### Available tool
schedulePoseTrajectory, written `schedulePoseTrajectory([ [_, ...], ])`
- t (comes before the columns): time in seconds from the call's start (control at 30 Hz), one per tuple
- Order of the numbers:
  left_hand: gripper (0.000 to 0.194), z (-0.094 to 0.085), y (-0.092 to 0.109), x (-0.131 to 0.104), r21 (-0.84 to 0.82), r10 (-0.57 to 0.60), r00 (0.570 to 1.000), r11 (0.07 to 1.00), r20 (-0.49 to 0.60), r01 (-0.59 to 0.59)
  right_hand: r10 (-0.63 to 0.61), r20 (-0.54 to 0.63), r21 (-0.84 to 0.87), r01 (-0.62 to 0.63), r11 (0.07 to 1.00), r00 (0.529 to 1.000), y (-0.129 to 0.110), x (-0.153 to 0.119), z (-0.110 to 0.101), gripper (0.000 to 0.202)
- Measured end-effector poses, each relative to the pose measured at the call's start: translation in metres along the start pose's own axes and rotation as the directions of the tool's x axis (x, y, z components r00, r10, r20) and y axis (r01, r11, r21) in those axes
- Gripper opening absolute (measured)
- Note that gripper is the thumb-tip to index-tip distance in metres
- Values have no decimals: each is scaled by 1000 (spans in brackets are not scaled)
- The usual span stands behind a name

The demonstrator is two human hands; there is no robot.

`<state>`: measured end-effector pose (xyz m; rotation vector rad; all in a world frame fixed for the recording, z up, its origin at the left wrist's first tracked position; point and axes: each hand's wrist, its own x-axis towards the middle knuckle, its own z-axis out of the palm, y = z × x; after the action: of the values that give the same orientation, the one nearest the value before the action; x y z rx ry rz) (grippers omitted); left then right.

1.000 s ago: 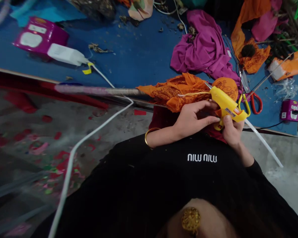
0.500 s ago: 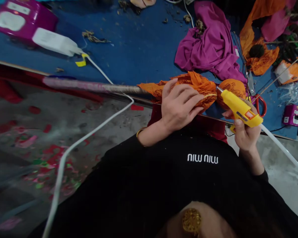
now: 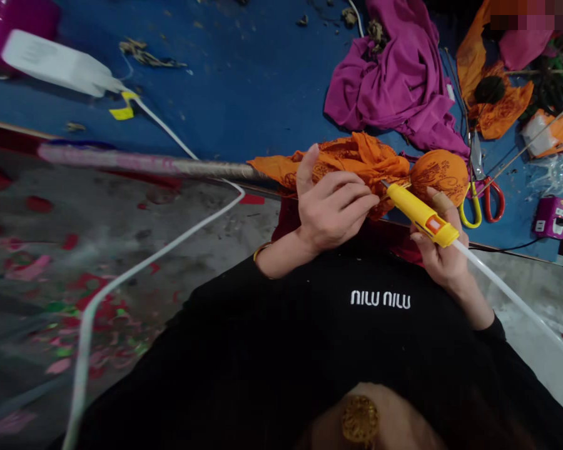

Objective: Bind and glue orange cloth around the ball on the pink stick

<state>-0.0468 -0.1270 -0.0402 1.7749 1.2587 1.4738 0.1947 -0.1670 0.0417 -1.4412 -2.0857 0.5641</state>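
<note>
A patterned orange cloth [image 3: 356, 153] is gathered around a wrapped stick [image 3: 216, 169] and tied off beside a round cloth ball [image 3: 440, 178]. My left hand [image 3: 331, 209] has its fingers curled on the near side of the gathered cloth, thumb raised. In my right hand [image 3: 445, 259] is a yellow glue gun [image 3: 417, 209] with a long white glue stick [image 3: 502, 281] in its back end. Its nozzle points left and rests at or very near the cloth by my left fingertips. The exact contact is hidden.
Scissors [image 3: 494, 199] with red and yellow handles lie right of the ball. Behind is a crumpled purple cloth [image 3: 385, 87] on the blue table [image 3: 244, 75]. A white power strip [image 3: 56, 62] trails a cable [image 3: 169, 240] across the near edge. Scraps litter the floor.
The glue gun has moved left, from in front of the ball to my left fingertips. My left thumb has lifted off the cloth. The view has shifted slightly, uncovering the ball and scissors handles.
</note>
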Motion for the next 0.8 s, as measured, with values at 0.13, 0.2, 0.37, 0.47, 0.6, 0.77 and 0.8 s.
schedulePoseTrajectory([
  [0.13,9,-2,4,-2,73,46,997,996,64,-51,-15,-40,-101,11,995,999,0,1,1,67],
  [0.2,12,-3,7,-3,149,102,993,983,58,-110,-18,-53,-128,11,992,998,0,0,1,68],
  [0.37,13,-2,11,-3,172,98,992,979,76,-110,-47,-69,-111,39,993,997,0,-3,-1,64],
  [0.47,10,-3,13,-2,155,42,994,986,97,-57,-51,-76,-81,45,996,996,2,-5,-2,64],
  [0.6,6,-4,15,-1,106,-10,994,994,104,-1,-40,-93,-62,34,998,995,4,-7,-3,60],
  [0.77,6,-7,11,-2,64,-26,994,998,105,20,4,-139,-69,-14,998,990,4,-10,-6,56],
  [0.8,7,-7,9,-2,67,-5,995,998,100,-2,9,-154,-72,-20,997,988,4,-11,-7,55],
])
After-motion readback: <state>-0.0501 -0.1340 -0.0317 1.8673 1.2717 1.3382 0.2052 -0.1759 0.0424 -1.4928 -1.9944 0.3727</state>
